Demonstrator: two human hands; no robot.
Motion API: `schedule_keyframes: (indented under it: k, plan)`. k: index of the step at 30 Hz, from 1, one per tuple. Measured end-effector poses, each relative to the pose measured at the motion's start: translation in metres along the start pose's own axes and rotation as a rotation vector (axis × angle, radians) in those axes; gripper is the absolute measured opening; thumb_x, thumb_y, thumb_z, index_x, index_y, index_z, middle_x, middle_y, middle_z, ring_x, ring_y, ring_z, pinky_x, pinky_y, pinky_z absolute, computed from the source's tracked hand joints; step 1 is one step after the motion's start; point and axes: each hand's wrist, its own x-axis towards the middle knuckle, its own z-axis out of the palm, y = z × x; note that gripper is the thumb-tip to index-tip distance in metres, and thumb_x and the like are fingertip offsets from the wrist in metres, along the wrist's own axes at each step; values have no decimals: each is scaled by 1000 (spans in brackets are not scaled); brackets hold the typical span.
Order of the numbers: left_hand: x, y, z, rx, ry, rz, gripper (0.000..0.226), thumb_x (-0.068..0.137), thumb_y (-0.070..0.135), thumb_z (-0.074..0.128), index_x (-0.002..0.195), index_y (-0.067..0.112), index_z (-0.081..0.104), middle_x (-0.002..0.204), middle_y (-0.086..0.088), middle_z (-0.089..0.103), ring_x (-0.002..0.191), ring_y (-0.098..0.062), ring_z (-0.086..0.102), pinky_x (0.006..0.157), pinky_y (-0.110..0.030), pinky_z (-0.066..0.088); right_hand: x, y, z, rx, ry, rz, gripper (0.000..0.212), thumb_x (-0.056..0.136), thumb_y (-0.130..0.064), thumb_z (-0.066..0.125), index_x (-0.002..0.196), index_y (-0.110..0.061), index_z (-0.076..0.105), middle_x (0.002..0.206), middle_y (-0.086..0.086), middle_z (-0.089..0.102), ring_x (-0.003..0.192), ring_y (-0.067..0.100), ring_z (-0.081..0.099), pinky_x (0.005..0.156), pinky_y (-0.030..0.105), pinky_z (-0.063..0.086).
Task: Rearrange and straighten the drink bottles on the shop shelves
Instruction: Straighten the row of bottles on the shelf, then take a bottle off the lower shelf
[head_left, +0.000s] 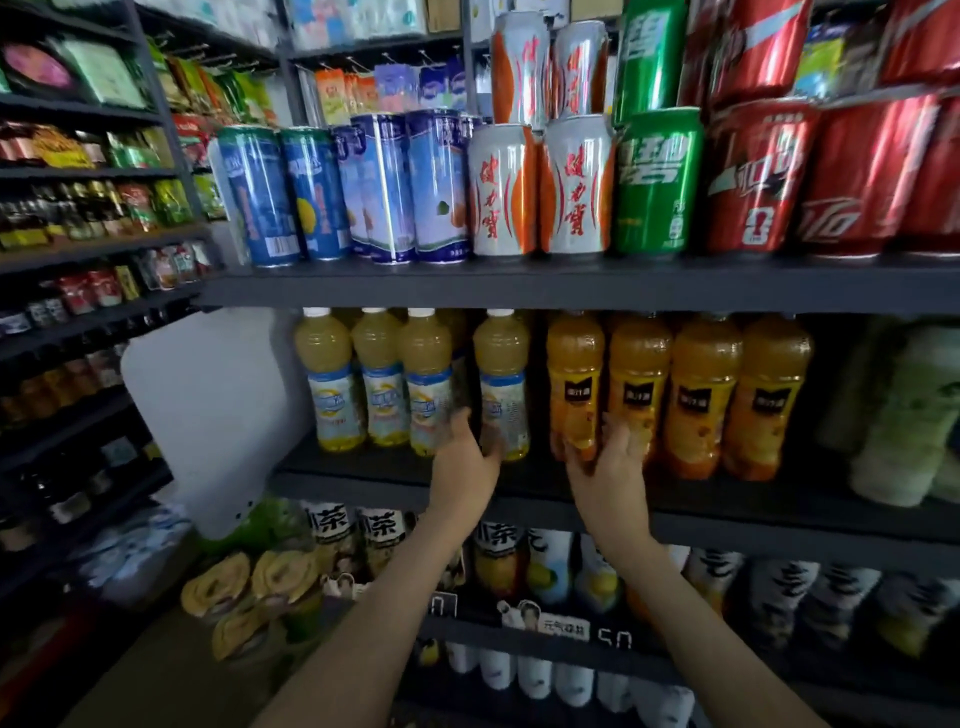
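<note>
On the middle shelf (727, 499) stand several pale yellow juice bottles with white caps and blue labels, then several orange juice bottles with black labels. My left hand (465, 457) grips the lower part of the rightmost pale yellow bottle (501, 374). My right hand (610, 462) grips the bottom of the leftmost orange bottle (575, 374). Both bottles stand upright, with a narrow gap between them.
The upper shelf (519, 286) carries blue, white-orange, green and red cans. Below are tea bottles (379, 535) and more drinks. A white panel (218, 410) closes the left end. Racks of small goods fill the far left (78, 234).
</note>
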Motion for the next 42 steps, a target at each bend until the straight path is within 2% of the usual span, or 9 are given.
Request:
schedule_keyframes:
  k: [6, 8, 13, 19, 23, 25, 32, 37, 42]
  plan:
    - [21, 0, 16, -178, -121, -9, 63, 90, 20, 61, 143, 4, 31, 136, -14, 49, 123, -28, 50, 101, -36, 43, 6, -8, 18, -78, -44, 108, 68, 92, -19, 59, 145, 0, 23, 143, 18, 36, 132, 31, 35, 102, 34, 37]
    - [24, -1, 21, -230, -118, -17, 58, 87, 19, 65, 137, 5, 39, 130, -14, 54, 118, -26, 54, 98, -39, 46, 11, -11, 20, -101, -49, 147, 71, 92, -20, 58, 147, 0, 17, 146, 18, 33, 135, 31, 31, 106, 35, 33]
    - [25, 4, 27, -162, -20, -65, 55, 83, 22, 70, 126, 0, 43, 120, -15, 50, 109, -29, 54, 87, -34, 47, 22, -18, 27, -211, 14, 219, 65, 90, -18, 59, 142, 0, 25, 134, 19, 41, 126, 33, 37, 100, 39, 38]
    - [14, 17, 33, -115, 59, -63, 70, 80, 24, 74, 132, -3, 36, 127, -20, 42, 119, -33, 42, 96, -40, 44, 18, -17, 23, -195, 56, 213, 56, 90, -19, 60, 137, -3, 33, 130, 14, 43, 123, 30, 40, 98, 38, 42]
    - [-10, 30, 43, -75, 206, 160, 69, 74, 19, 78, 127, -1, 39, 120, -23, 43, 108, -35, 45, 89, -41, 46, 10, -2, -5, -157, 172, 148, 44, 89, -15, 61, 126, -2, 42, 124, 13, 47, 117, 28, 44, 90, 30, 41]
    - [-19, 43, 50, -118, 155, 216, 59, 78, 18, 75, 124, 1, 42, 120, -20, 45, 109, -32, 47, 87, -34, 45, 10, 10, -22, -168, 248, 169, 45, 88, -13, 62, 125, 0, 41, 123, 15, 46, 117, 29, 43, 87, 27, 39]
    - [-9, 72, 78, -165, 50, 46, 72, 89, 18, 62, 146, 1, 21, 146, -17, 34, 137, -28, 32, 112, -37, 31, 24, 39, -52, -224, 399, 256, 67, 79, -10, 71, 132, 8, 35, 124, 25, 43, 116, 41, 41, 98, 45, 38]
    - [-5, 73, 89, -200, 108, -15, 64, 88, 19, 63, 140, 1, 30, 137, -17, 42, 129, -28, 41, 105, -42, 40, 29, 55, -75, -256, 289, 278, 73, 83, -22, 69, 139, 3, 29, 132, 21, 39, 122, 36, 36, 100, 41, 34]
    - [-24, 94, 89, -203, 189, 4, 86, 80, 23, 73, 144, 1, 21, 145, -22, 25, 134, -35, 29, 110, -45, 31, 29, 63, -99, -223, 333, 173, 60, 86, -20, 67, 133, 1, 38, 125, 18, 45, 117, 31, 37, 100, 38, 32]
